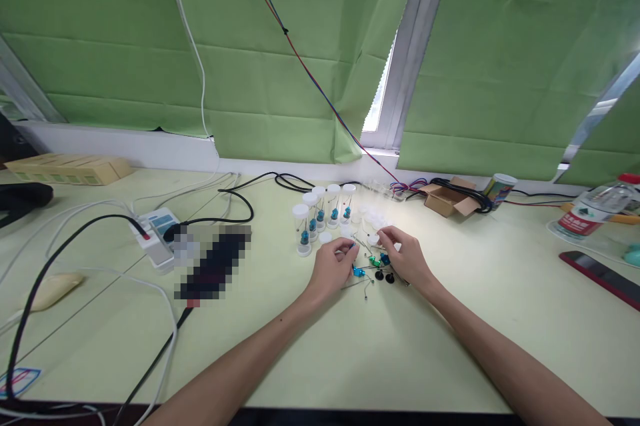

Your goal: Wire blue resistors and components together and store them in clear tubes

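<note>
My left hand [334, 265] rests on the pale green table [350, 346] with its fingers pinched on a small blue component with wire leads. My right hand [406, 254] is curled beside it, fingertips closed on something small that I cannot make out. Between and just below the hands lie loose small parts [376, 269]: blue, green and black pieces with thin leads. Just beyond the hands stand several clear vials with white caps [320, 213], each with a blue part inside, and loose white caps [373, 223] lie next to them.
A white power strip [156, 234] with black and white cables lies at the left, beside a blurred dark object. An open cardboard box [447, 198], a can [500, 189], a water bottle [595, 213] and a dark phone [603, 277] sit at the right. Green blinds hang behind.
</note>
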`<state>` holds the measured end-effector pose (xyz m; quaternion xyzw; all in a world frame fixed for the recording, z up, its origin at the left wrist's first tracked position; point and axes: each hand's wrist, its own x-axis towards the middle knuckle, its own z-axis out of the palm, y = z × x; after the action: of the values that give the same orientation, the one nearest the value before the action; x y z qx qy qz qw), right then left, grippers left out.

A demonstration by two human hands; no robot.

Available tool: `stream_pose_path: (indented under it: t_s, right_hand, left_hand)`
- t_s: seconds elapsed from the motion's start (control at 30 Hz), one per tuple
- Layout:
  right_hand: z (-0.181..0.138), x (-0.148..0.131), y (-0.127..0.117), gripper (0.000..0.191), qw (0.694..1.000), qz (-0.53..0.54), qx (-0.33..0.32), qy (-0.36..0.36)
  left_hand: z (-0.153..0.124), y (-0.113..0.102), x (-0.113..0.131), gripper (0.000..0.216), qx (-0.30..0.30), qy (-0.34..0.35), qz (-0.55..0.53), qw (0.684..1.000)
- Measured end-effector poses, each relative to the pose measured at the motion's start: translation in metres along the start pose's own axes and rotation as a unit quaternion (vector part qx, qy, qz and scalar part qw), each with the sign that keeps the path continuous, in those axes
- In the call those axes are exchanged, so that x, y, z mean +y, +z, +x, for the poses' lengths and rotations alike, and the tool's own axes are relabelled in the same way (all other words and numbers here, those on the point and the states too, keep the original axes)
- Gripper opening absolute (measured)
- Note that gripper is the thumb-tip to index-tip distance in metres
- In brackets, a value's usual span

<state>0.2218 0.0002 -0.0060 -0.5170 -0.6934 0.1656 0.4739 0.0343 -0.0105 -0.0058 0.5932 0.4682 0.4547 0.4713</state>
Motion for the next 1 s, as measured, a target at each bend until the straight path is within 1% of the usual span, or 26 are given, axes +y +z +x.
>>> stream_pose_path:
  t_s: [0.07, 0.13, 0.27, 0.37, 0.5, 0.67, 0.8, 0.93, 1.0]
  right_hand:
    - [0.0, -0.004, 0.0, 0.028, 0.998, 0.058, -0.002, 0.012]
    - [0.0, -0.008, 0.0, 0.031, 0.988, 0.146, -0.019, 0.037]
    - [0.001, -0.012, 0.0, 0.034, 0.94, 0.312, -0.086, 0.108]
    - [0.001, -0.012, -0.001, 0.031, 0.912, 0.367, -0.126, 0.132]
    - [0.0, -0.013, -0.002, 0.029, 0.899, 0.388, -0.149, 0.137]
    - [0.0, -0.017, -0.002, 0.032, 0.896, 0.394, -0.142, 0.144]
    - [0.0, -0.017, -0.001, 0.034, 0.905, 0.382, -0.131, 0.132]
    - [0.0, -0.015, 0.0, 0.038, 0.923, 0.348, -0.114, 0.123]
    - [0.001, -0.016, 0.0, 0.038, 0.931, 0.333, -0.094, 0.112]
  left_hand:
    - [0.0, 0.001, -0.002, 0.028, -0.015, 0.01, 0.0, 1.0]
    - [-0.001, 0.002, -0.002, 0.028, -0.029, 0.024, 0.007, 0.999]
    - [-0.003, 0.003, 0.0, 0.031, -0.052, 0.059, 0.034, 0.996]
    - [-0.004, 0.004, 0.002, 0.031, -0.066, 0.07, 0.039, 0.995]
    - [-0.005, 0.003, 0.005, 0.032, -0.088, 0.072, 0.033, 0.993]
    - [-0.006, 0.003, 0.007, 0.032, -0.1, 0.068, 0.024, 0.992]
    - [-0.007, 0.004, 0.006, 0.033, -0.089, 0.074, 0.038, 0.993]
    - [-0.009, 0.004, 0.007, 0.033, -0.075, 0.08, 0.058, 0.992]
    - [-0.009, 0.004, 0.007, 0.034, -0.068, 0.085, 0.069, 0.992]
